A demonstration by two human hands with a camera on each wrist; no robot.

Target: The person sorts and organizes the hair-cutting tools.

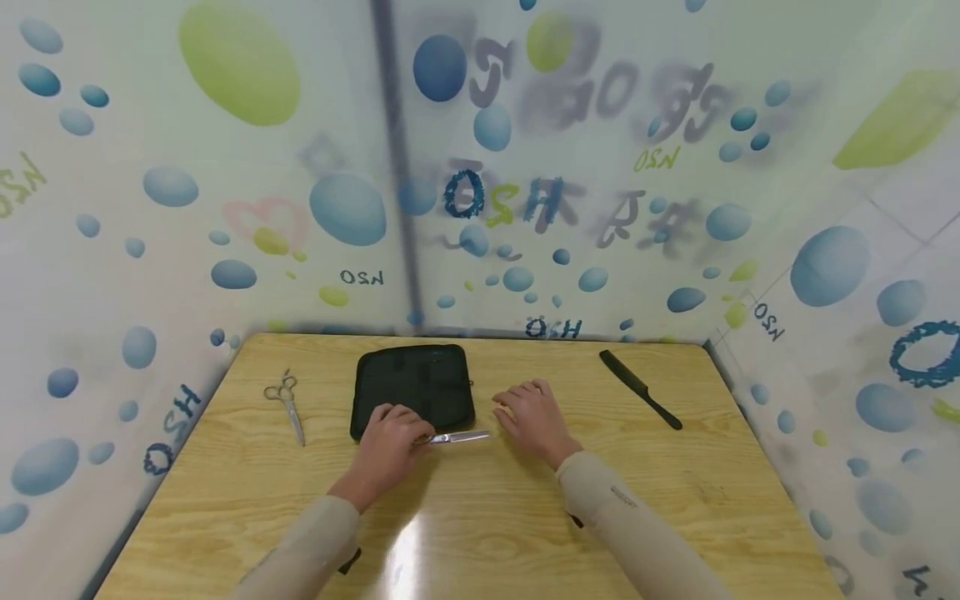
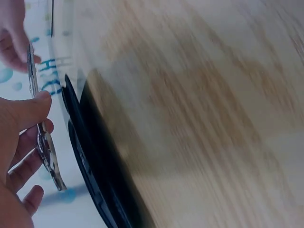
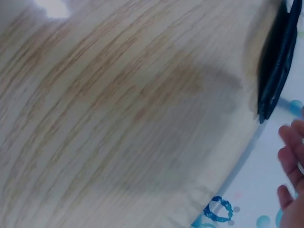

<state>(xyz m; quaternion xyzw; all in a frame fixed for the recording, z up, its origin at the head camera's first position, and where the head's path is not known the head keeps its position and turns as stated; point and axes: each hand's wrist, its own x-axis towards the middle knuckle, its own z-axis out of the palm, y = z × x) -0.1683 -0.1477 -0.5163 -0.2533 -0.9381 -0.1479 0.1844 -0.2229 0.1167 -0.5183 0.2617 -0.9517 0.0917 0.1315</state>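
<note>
Scissors (image 1: 459, 437) lie flat on the wooden table (image 1: 480, 533) just in front of the near edge of a black case (image 1: 414, 390), their silver blades pointing to the person's right. The left hand (image 1: 390, 446) covers their handle end, its fingers curled down over it; in the left wrist view the thumb (image 2: 29, 110) and curled fingers are closed around the metal of the scissors (image 2: 43, 142), with the dark edge of the case (image 2: 102, 180) right beside them. The right hand (image 1: 534, 417) rests palm down on the table just to the right of the blade tips, its fingers stretched out and relaxed, holding nothing; whether a fingertip touches the blades cannot be told. The right wrist view is blurred and shows only the wood grain, the dark edge of the case (image 3: 275, 61) and a few loose fingertips (image 3: 290, 156). Both forearms wear beige sleeves (image 1: 622, 525) that reach in from the near edge of the table, where a bright patch of light reflects off the wood. The case is closed and lies flat near the middle of the table. A second pair of scissors (image 1: 285, 404) lies well apart to the left, handles toward the far side. A black comb (image 1: 639, 388) lies slanted at the far right of the table. Behind the table stand white walls (image 1: 225, 208) printed with blue and green bubbles.
</note>
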